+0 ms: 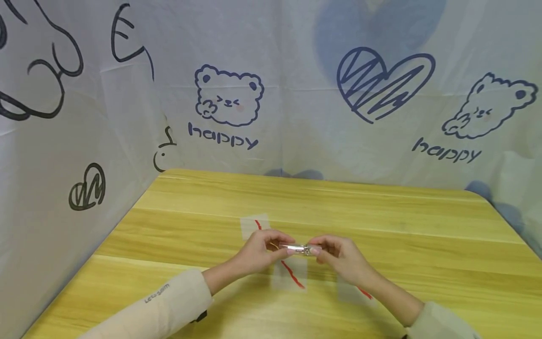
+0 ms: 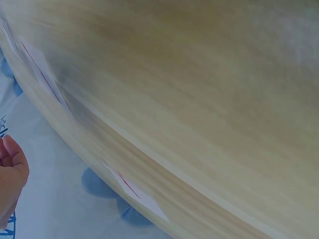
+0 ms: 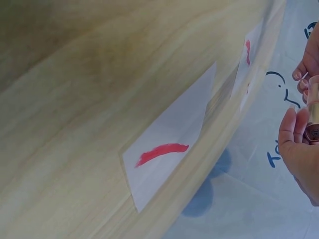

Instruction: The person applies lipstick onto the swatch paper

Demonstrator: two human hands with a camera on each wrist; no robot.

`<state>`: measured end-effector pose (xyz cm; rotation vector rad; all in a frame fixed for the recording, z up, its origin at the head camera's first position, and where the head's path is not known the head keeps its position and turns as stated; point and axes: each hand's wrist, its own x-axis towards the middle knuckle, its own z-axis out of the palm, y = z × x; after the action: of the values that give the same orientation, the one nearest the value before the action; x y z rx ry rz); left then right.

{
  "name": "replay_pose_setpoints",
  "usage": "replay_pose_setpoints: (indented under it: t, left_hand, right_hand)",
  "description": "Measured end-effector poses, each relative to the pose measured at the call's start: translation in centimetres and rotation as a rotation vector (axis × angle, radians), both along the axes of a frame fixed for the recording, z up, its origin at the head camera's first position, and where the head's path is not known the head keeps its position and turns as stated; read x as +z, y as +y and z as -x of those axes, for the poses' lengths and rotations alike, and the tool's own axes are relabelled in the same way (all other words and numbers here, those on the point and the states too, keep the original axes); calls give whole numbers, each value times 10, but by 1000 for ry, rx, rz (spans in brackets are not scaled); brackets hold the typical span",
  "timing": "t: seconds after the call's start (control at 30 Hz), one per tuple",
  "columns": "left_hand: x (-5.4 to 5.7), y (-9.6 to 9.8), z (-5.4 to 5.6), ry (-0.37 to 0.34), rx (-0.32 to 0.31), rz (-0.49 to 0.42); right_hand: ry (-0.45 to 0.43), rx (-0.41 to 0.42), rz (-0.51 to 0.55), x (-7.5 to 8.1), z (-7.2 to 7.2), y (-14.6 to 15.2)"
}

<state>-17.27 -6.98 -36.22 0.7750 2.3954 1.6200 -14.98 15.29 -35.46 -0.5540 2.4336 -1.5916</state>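
Observation:
Between both hands, held level over the table, is a slim shiny lipstick tube [image 1: 298, 248] with a clear part and a metallic middle. My left hand [image 1: 260, 250] pinches its left end between thumb and fingers. The right hand [image 1: 346, 258] grips the right end, thumb in front and fingers behind. In the right wrist view the tube [image 3: 313, 107] looks gold-pink, with a round dark end facing the camera, partly cut off by the frame edge. Only part of the left hand [image 2: 11, 174] appears in the left wrist view, at its left edge.
Beneath and around the hands, pieces of pale paper lie on the wooden table [image 1: 190, 226], each with a red stroke: one farther back [image 1: 249, 229], one in the middle [image 1: 279, 280], one partly under the right forearm [image 1: 349, 293]. White cloth walls [image 1: 296, 141] with drawings stand behind and left.

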Motion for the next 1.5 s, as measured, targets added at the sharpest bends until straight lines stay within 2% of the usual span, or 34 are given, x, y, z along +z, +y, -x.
replay_pose_setpoints:
  t: [0.5, 0.77, 0.93, 1.33, 1.5]
  left_hand:
    - [-3, 5, 2, 8, -4, -11]
    - [-3, 6, 1, -33, 17, -15]
    - [-5, 5, 4, -71, 14, -73]
    - [-6, 5, 8, -154, 89, -143]
    - [-6, 7, 9, -150, 128, -149]
  right_hand:
    - [3, -21, 11, -2, 0, 0]
    - [13, -40, 20, 0, 1, 0]
    - [4, -63, 57, -3, 0, 0]
    - [-24, -134, 146, -3, 1, 3]
    - [-67, -140, 186, -5, 2, 1]
